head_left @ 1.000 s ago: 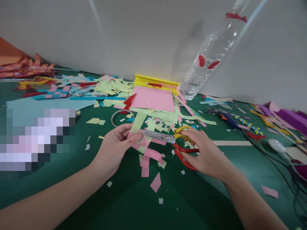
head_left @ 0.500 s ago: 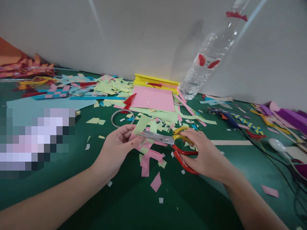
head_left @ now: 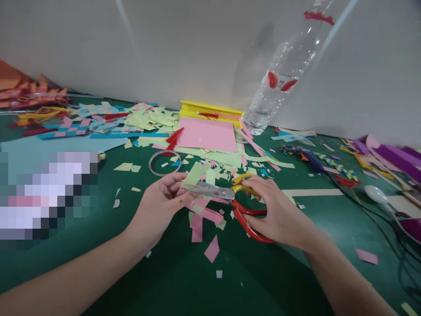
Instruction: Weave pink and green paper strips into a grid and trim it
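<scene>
My left hand (head_left: 157,206) is closed on a woven piece of pink and pale green paper strips (head_left: 198,202), held just above the green table (head_left: 171,272). My right hand (head_left: 276,210) grips scissors (head_left: 230,196) with red and yellow handles. Their steel blades lie across the strips next to my left fingertips. Cut pink and green bits (head_left: 212,249) lie on the table under the hands.
A pink sheet (head_left: 207,134) rests on a yellow box (head_left: 210,109) by the wall. A clear plastic bottle (head_left: 279,79) stands beside it. A tape ring (head_left: 161,161) lies near my left hand. Paper scraps (head_left: 144,118) crowd the back left. Cables (head_left: 362,206) and purple paper (head_left: 397,156) lie at right.
The green strip end has tilted from upright to leaning right over the blades. Both hands have shifted slightly left and up in view; the scissors stay on the strips.
</scene>
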A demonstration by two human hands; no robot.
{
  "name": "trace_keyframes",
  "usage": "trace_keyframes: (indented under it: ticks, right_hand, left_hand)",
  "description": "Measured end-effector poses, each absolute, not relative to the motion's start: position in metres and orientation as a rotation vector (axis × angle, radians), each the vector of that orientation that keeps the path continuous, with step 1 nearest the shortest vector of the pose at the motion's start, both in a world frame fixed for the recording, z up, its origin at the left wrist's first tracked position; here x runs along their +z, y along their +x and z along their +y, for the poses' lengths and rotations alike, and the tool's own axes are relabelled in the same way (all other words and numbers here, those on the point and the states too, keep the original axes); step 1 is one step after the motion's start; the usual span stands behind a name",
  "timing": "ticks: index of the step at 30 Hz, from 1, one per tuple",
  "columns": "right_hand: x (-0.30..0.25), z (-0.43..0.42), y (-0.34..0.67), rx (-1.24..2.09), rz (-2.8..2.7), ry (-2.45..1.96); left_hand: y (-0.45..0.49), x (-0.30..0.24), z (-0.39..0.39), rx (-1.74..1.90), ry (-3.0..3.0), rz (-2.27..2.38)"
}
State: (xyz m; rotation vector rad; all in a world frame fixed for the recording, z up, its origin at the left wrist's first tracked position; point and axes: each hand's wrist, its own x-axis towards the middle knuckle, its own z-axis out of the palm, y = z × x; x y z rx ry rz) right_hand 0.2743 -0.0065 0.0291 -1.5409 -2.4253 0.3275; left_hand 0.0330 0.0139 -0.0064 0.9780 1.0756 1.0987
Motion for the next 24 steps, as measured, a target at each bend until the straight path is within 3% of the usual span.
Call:
trace_keyframes:
  ticks: [24]
  right_hand:
    - [0.0268,-0.0076,0.2743,0.4,-2.447,-1.546]
  left_hand:
    - [0.0353,-0.0055,0.0115,1.09,0.944,1.075]
